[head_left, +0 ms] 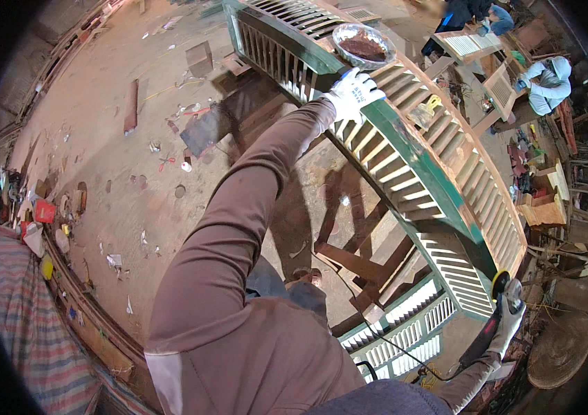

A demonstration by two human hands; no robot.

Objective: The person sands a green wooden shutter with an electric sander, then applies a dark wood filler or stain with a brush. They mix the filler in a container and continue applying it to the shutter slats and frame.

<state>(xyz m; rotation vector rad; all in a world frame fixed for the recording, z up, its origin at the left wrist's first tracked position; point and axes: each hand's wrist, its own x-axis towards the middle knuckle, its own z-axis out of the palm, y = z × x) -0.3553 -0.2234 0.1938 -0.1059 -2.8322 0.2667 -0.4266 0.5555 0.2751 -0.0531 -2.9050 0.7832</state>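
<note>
A long louvered wooden shutter (411, 149), with patchy green paint and bare wood, crosses in front of me. My left hand (354, 95), in a white glove, lies on its green edge with the fingers stretched out over it. At the shutter's near right end, my gloved right hand (513, 312) is closed on an angle grinder (484, 335) with a yellow-rimmed disc (500, 283). The disc is close to the shutter's corner; whether it touches I cannot tell. Just beyond my left hand stands a metal bowl (363, 47) with brown stuff inside.
A yellow-handled scraper or brush (425, 111) lies on the slats. Below are a wooden trestle (356, 266), another green shutter (404, 332) and a black cord (387, 339). Scraps litter the floor (128, 228). Two people, one in pale clothing (548, 86), are beyond with other shutters.
</note>
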